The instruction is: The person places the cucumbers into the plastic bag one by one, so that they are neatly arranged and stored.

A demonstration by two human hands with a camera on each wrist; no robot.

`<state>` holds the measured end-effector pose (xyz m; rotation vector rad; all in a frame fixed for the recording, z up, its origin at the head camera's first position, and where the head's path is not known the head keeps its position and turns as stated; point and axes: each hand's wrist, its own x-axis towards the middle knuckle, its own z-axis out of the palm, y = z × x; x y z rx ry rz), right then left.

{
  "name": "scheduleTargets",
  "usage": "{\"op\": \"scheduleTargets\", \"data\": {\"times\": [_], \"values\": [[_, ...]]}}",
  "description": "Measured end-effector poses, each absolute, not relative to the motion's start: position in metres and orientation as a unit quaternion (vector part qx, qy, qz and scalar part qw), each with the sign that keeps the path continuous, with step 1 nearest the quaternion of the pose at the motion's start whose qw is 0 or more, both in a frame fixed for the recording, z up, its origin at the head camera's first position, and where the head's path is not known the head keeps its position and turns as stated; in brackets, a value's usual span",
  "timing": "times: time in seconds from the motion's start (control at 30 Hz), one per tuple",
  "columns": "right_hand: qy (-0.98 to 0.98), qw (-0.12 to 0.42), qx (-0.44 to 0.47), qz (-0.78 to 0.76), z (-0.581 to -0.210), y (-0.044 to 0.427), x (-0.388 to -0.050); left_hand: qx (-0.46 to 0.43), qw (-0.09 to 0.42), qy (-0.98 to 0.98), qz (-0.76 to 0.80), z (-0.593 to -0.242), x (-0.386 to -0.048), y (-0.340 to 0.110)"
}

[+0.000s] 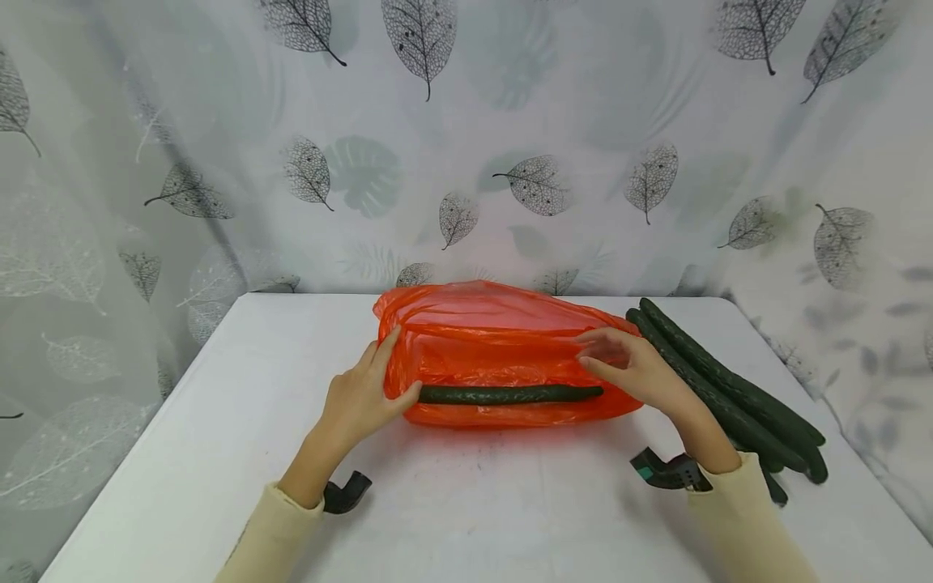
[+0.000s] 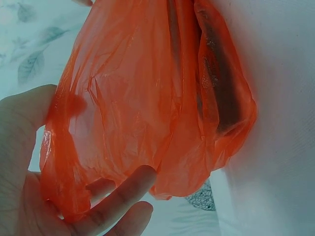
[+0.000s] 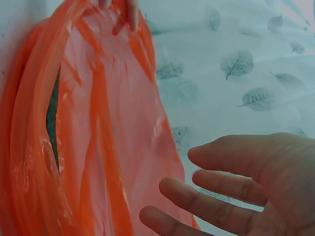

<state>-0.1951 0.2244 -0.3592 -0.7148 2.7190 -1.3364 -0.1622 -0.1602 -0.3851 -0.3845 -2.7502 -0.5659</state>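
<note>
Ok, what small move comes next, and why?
Probably reach the right hand toward the cucumbers at the bag's right: that hand holds nothing, the left hand touches the bag's left side, and a single cucumber shows inside.

Green cucumber (image 1: 512, 394) inside orange-red bag (image 1: 496, 355)

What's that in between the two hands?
A bag, with a cucumber in it, lies between the left hand and the right hand. The head view shows this.

Head view looks forward and down; both nearer wrist views share the bag (image 2: 128, 93).
</note>
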Motion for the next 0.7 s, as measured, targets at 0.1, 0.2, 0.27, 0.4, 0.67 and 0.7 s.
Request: {"op": "scheduleTargets", "data": {"times": [0.1,0.2,0.27,0.4,0.67,0.7], "values": [[0.868,0.016,-0.217,-0.446,-0.357,0.231,-0.192,-0.131,0.15,-0.96,-0.196,-0.385,-0.162,-0.16],[0.873,0.007,-0.199,-0.445,-0.356,0.239,-0.19,-0.128,0.143,-0.962,-0.196,-0.385,-0.161,-0.16],[0.879,-0.004,-0.188,-0.437,-0.356,0.244,-0.189,-0.128,0.14,-0.962,-0.197,-0.385,-0.161,-0.159],[0.885,-0.016,-0.18,-0.429,-0.354,0.254,-0.188,-0.129,0.142,-0.962,-0.197,-0.384,-0.162,-0.159],[0.876,0.014,-0.152,-0.457,-0.348,0.27,-0.185,-0.129,0.14,-0.962,-0.195,-0.385,-0.164,-0.159],[0.877,0.014,-0.151,-0.456,-0.348,0.272,-0.185,-0.128,0.14,-0.962,-0.194,-0.385,-0.164,-0.159]]}}
